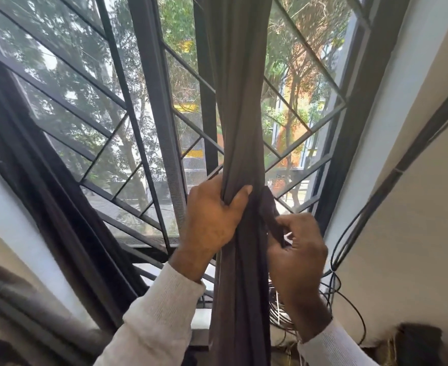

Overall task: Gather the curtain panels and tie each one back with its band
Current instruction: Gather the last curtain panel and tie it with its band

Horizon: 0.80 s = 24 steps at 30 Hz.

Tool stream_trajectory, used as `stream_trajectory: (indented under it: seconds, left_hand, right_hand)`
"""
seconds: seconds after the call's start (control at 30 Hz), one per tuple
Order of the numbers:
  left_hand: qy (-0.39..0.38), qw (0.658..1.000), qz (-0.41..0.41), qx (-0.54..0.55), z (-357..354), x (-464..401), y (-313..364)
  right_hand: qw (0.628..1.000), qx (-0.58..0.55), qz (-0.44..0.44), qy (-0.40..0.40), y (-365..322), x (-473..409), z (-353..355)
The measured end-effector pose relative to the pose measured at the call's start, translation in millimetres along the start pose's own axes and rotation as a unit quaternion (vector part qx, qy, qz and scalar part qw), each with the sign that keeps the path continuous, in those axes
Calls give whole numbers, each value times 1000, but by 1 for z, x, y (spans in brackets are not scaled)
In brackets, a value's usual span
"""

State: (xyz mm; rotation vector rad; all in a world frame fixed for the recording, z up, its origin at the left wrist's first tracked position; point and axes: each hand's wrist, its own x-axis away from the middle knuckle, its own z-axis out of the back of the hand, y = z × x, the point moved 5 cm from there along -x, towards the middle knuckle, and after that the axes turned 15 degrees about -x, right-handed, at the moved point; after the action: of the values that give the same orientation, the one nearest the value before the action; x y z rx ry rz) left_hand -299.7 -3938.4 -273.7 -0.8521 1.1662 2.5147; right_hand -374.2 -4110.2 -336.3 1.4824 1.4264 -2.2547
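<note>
Grey curtain panel (240,128) bunches in our left hand (212,212). Right hand (296,249) pinches the band (271,215); we judge it should wrap snugly.

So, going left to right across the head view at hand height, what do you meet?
Left curtain → window grille → left hand → gathered curtain → band → right hand → cables → wall.

1. A dark-framed window (149,107) with a diagonal metal grille (59,83) shows daylit trees (67,43).
2. A cream wall (415,194) on the right carries black cables (349,233).
</note>
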Motion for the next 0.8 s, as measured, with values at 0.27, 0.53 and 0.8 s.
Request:
stream_trajectory:
  seconds: [0.27,0.53,0.8]
  left_hand:
    - [-26,999,19,18,-8,3,6]
    - [-102,984,25,142,-11,17,1]
    - [-141,974,13,178,-15,18,-6]
  right_hand:
    - [992,-42,54,-108,-3,37,-20]
    - [986,-136,-20,-93,-7,29,-19]
    - [956,-233,-181,11,2,8,-18]
